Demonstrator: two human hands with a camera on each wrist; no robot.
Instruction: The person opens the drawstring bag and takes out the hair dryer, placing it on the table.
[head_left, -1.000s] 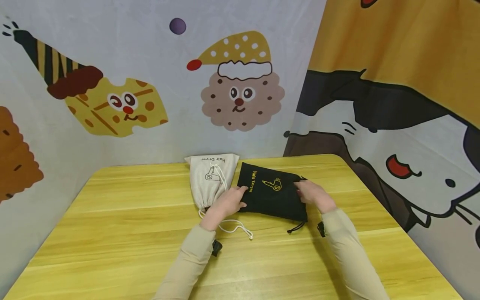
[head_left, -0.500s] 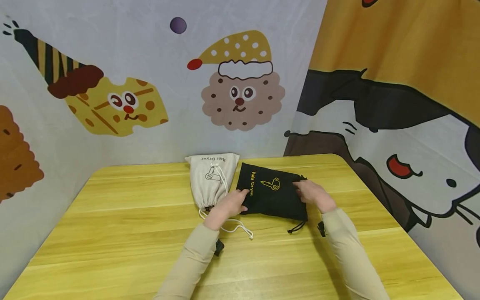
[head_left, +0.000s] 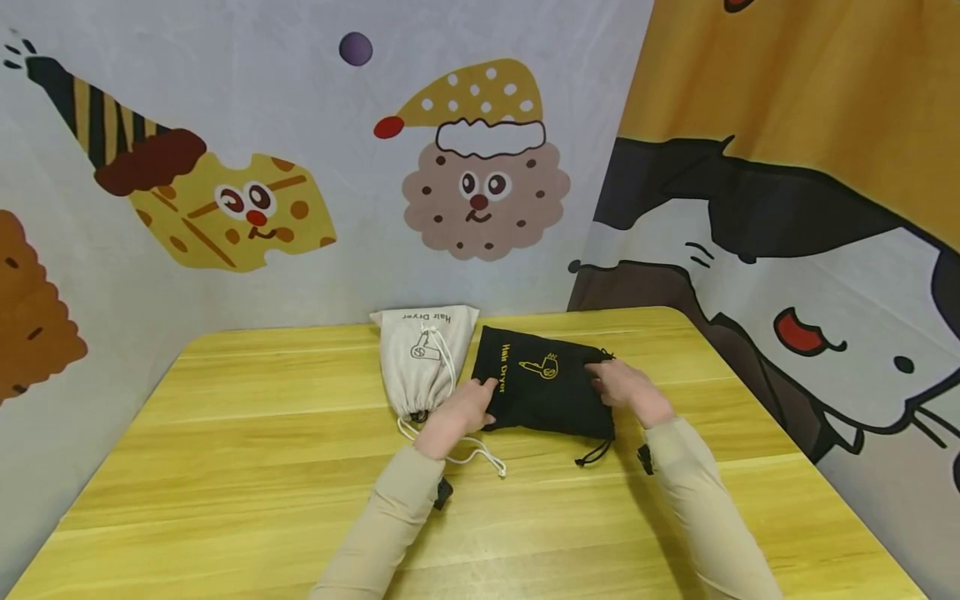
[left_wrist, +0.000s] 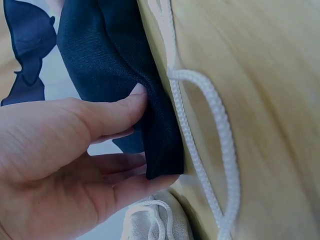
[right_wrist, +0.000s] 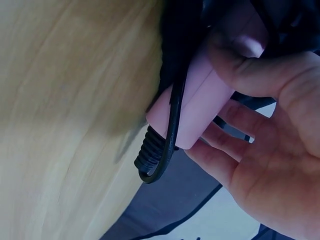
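A black drawstring bag (head_left: 555, 400) printed "Hair Dryer" in yellow lies at the back of the table. My left hand (head_left: 463, 408) pinches its left end; in the left wrist view, the thumb presses on the dark cloth (left_wrist: 112, 55) and fingers reach behind its corner. At the bag's mouth on the right, my right hand (head_left: 624, 387) reaches to the opening. The right wrist view shows that hand gripping the pink handle of a hair dryer (right_wrist: 202, 105), its black cord (right_wrist: 170, 130) bent back along it. The dryer's other end is hidden in the bag.
Left of the black bag lies a cream drawstring bag (head_left: 411, 375), also marked "Hair Dryer". Its white cord (head_left: 480, 454) trails over the wooden table (head_left: 225, 467) by my left wrist. Black drawstring ends (head_left: 592, 455) hang from the black bag. A cartoon-printed curtain (head_left: 480, 283) stands behind.
The printed top of the black bag has shifted slightly left and its cloth has settled a little. My left hand has moved slightly toward the bag's near corner; the right hand has barely moved.
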